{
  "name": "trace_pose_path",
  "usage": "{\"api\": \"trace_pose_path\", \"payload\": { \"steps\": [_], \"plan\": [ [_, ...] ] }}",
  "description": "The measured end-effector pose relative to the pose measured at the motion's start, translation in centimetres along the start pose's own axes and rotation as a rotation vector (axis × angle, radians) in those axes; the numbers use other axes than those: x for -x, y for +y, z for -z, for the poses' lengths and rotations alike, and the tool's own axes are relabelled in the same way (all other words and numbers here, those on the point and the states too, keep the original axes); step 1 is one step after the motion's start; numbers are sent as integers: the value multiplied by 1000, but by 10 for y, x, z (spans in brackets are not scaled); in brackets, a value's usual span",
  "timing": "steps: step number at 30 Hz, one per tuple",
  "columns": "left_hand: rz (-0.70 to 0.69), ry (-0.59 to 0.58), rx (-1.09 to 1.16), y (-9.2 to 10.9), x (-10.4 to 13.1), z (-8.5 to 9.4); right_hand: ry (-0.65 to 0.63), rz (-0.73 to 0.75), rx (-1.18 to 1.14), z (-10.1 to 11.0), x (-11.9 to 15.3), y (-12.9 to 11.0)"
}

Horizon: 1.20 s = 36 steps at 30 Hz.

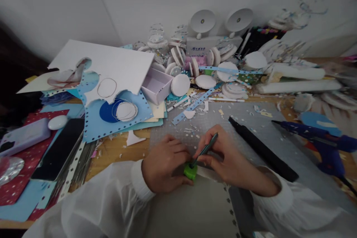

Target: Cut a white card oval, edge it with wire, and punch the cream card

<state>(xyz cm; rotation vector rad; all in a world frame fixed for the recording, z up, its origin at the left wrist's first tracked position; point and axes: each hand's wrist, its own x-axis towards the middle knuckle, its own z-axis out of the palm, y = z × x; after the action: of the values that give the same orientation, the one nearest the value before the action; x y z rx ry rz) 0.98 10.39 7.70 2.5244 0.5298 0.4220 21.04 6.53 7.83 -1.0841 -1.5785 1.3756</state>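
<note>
My left hand point(169, 163) has its fingers closed around a small bright green craft punch point(190, 171). Held in the fingers of my right hand point(223, 160) is a slim dark green pen-like tool point(208, 145), tilted, its lower end at the top of the punch. Whether that tip goes inside I cannot tell. Below both hands lies a pale grey sheet of paper point(189, 208) with star-shaped holes along its right edge. The grey cutting mat point(173, 134) extends under and beyond my hands, strewn with tiny cut-outs.
A black pen-shaped tool point(262, 148) and a blue glue gun point(320, 137) lie right. Left are a dark phone point(60, 148) and a cut white board point(111, 59) over blue paper point(95, 122). White discs point(180, 84) and a lilac box point(156, 83) crowd the back.
</note>
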Motion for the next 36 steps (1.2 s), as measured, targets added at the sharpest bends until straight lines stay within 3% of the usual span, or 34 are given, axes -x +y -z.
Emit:
{"api": "trace_pose_path", "payload": {
  "steps": [4,8,10,12,17,19,23,28,30,36],
  "plan": [
    [24,16,27,0,0,7,88,101,-35,2,-1,-5],
    [52,11,49,0,0,9,397,244,-45,14,-5,-9],
    [58,-27,48,0,0,7,572,288,130,22,-9,-6],
    [80,-51,45,0,1,4,653,318,379,30,-12,2],
    [220,-41,-9,-1,2,3,416,259,823,41,-15,19],
    [300,-39,-15,-1,1,4,386,264,935,41,-14,17],
    [401,-31,-1,0,0,5,400,384,799,30,-9,1],
    [405,21,42,-1,0,2,26,391,755,5,-8,-4],
    [387,22,104,-2,0,3,-48,361,768,0,-8,0],
    [359,-3,217,-3,3,12,-1,218,568,4,-5,6]
  ]
}}
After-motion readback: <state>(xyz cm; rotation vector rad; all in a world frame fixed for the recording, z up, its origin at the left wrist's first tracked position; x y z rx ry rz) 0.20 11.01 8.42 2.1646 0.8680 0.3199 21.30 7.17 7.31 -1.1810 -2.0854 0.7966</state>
